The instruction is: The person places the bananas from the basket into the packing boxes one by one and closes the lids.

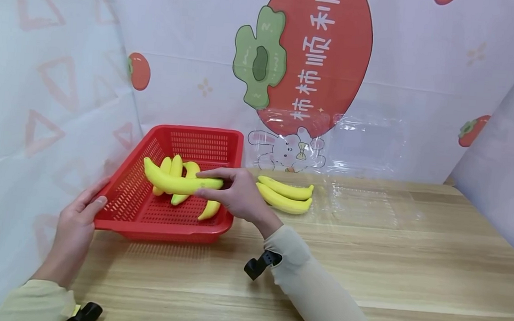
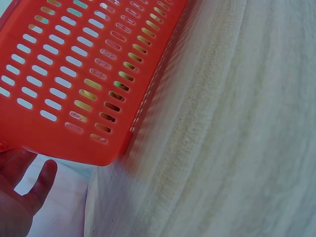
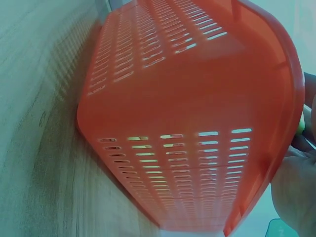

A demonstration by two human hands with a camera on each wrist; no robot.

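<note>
Mid-transfer, seemingly: your right hand [image 1: 240, 194] pinches a banana [image 1: 172, 182] above the red basket [image 1: 236, 151] your left hand [image 1: 78, 216] grips; next, mind the rim [image 1: 158, 228]

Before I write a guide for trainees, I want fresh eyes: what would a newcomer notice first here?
Probably the red basket at the left, with yellow bananas lying inside. Over it the right hand holds another banana, while the left hand grips the basket's left side. Behind, the large printed persimmon on the backdrop also stands out.
</note>
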